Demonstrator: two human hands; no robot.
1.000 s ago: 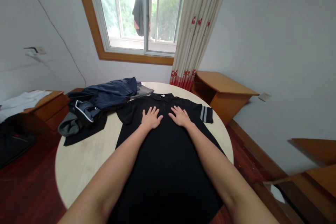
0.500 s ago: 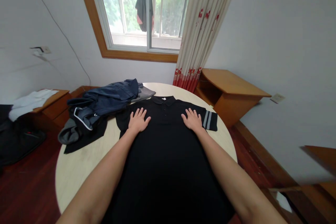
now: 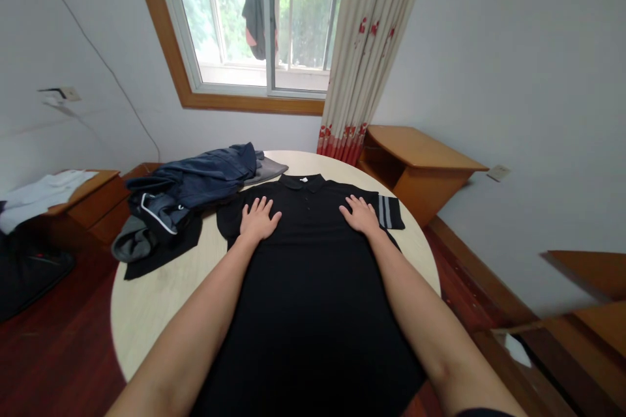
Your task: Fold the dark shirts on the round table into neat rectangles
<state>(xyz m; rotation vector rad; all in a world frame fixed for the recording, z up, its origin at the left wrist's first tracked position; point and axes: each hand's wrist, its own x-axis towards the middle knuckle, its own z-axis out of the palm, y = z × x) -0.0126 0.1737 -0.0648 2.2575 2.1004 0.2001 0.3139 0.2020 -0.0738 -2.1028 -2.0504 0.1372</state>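
Note:
A black polo shirt [image 3: 308, 260] lies spread front side up, its collar toward the window and its lower part reaching down out of view. My left hand [image 3: 258, 219] rests flat on the left chest, below that shoulder, fingers spread. On the other side of the button placket, my right hand [image 3: 360, 215] also lies flat with fingers apart, close to the sleeve with two grey stripes [image 3: 386, 212]. Neither hand grips the cloth. The left sleeve [image 3: 227, 218] lies partly beside the clothes pile.
The shirt is on a round pale table [image 3: 156, 313]. A heap of dark blue and grey clothes [image 3: 195, 179] sits at its back left. Beyond it stand a wooden cabinet [image 3: 420, 150], a curtain [image 3: 362, 52] and a window [image 3: 254, 26]. A wooden drawer unit [image 3: 98, 205] is at left.
The view has shifted slightly, so the room appears a little further left. Both hands stay flat in nearly the same places on the shirt.

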